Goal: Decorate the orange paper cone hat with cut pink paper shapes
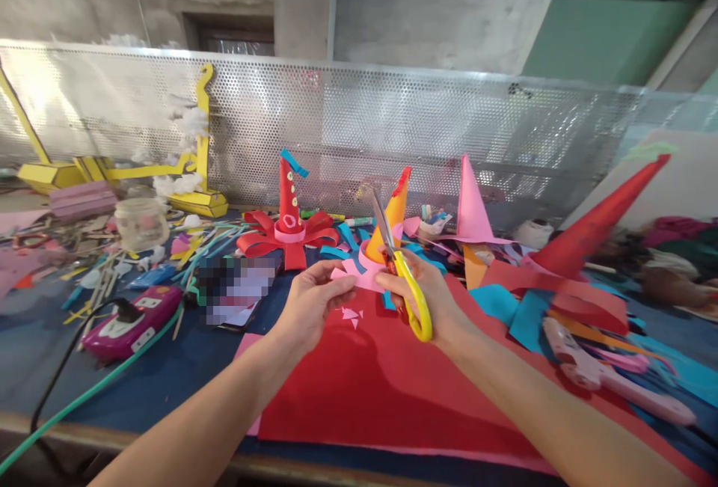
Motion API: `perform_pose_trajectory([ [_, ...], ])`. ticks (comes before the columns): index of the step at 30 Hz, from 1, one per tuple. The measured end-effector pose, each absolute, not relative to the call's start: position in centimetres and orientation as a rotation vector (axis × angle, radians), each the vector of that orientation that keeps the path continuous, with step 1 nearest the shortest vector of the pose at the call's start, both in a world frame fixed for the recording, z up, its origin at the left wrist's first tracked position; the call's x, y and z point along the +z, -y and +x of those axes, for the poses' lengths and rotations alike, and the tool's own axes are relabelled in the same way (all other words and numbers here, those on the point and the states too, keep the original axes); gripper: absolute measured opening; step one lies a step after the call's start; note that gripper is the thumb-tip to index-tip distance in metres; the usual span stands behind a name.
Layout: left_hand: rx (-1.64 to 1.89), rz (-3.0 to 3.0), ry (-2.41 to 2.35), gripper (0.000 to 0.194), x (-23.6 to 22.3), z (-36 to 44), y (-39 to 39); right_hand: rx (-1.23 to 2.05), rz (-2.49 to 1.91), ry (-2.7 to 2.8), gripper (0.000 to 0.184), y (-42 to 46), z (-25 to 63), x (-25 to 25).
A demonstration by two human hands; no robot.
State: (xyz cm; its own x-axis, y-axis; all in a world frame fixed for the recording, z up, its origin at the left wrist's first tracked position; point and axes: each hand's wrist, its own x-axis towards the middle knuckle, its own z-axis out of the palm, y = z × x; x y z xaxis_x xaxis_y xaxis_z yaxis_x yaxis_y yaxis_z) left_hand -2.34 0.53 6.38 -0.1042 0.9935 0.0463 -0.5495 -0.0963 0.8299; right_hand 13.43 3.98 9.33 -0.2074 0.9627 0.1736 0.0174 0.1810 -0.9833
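Note:
Between both hands is a pink piece of paper (367, 276) with a notched upper edge. My left hand (307, 306) pinches its left end between thumb and fingers. My right hand (436, 301) grips yellow-handled scissors (416, 298), their blades pointing up and away from the paper, while its thumb and fingertips touch the paper's right end. Small pink scraps (350, 314) lie just below on a large red sheet (359, 397). Right behind the hands stands an orange cone (394, 210) with a red tip.
A red cone with petal-like strips (290, 206), a pink cone (472, 206) and a tilted red cone (600, 218) stand behind. A pink glue gun (617, 382) lies right. Left are a phone (247, 292), a magenta power strip (134, 325) with cables and a jar (141, 224).

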Motion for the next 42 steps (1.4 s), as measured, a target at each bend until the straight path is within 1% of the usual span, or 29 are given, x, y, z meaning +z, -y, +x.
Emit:
perform_pose_trajectory([
  [5,1.547,0.752,-0.780,0.022,6.3,-2.5,-0.8,1.240,-0.984,1.396,0.043,-4.2,13.7,9.2],
  [11,1.597,0.728,-0.771,0.021,6.1,-2.4,-0.9,1.270,-0.998,1.328,0.051,-3.2,14.1,8.2],
  [15,1.541,0.745,-0.757,0.021,5.9,-2.3,-0.8,1.254,-0.991,1.307,0.049,-3.4,13.9,7.7],
  [24,1.466,0.699,-0.755,0.008,5.9,-2.0,-0.9,1.197,-0.960,1.267,0.051,-4.3,14.8,7.4],
  [28,1.491,0.632,-0.754,0.016,6.1,-1.9,-0.9,1.175,-0.968,1.222,0.053,-4.3,15.0,7.5],
  [30,1.464,0.627,-0.755,0.015,6.0,-1.8,-0.9,1.190,-0.987,1.212,0.054,-4.3,15.1,7.5],
  [34,1.376,0.660,-0.785,0.029,5.2,-1.2,-0.9,1.212,-0.997,1.217,0.053,-4.1,15.3,7.4],
  [38,1.355,0.635,-0.783,0.024,4.5,-0.7,-1.1,1.214,-0.997,1.214,0.052,-3.7,15.1,7.3],
  [42,1.387,0.625,-0.773,0.023,4.4,-0.8,-1.1,1.218,-1.002,1.207,0.057,-3.6,14.6,7.2],
])
